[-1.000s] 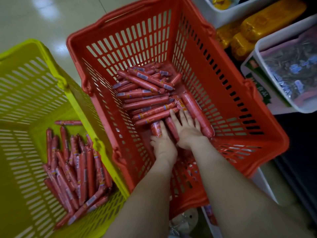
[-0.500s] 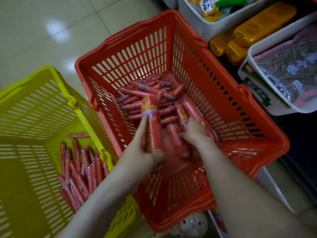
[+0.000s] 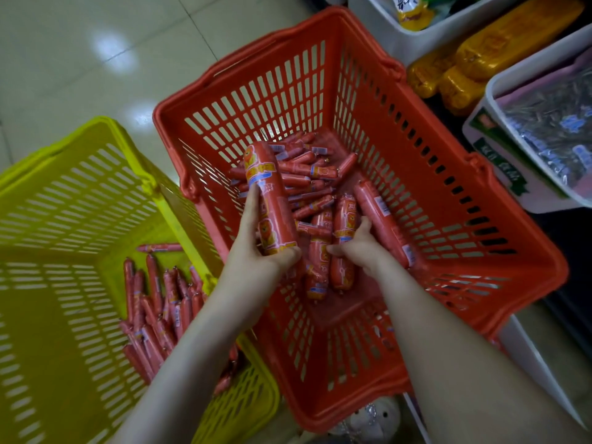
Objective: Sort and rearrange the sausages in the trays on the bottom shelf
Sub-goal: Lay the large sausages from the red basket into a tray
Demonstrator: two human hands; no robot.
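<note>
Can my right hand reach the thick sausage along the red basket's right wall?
Probably yes: the right hand is in the red basket beside that thick sausage, which lies uncovered, though it seems to grip a neighbouring sausage.

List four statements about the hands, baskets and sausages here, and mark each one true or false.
1. The left hand holds a thick sausage over the red basket. True.
2. The yellow basket stands on the person's left of the red basket. True.
3. The yellow basket is empty. False: thin sausages lie on its bottom.
4. The right hand hangs outside the red basket. False: it is down inside the basket, and appears to grip a second thick sausage.
</note>
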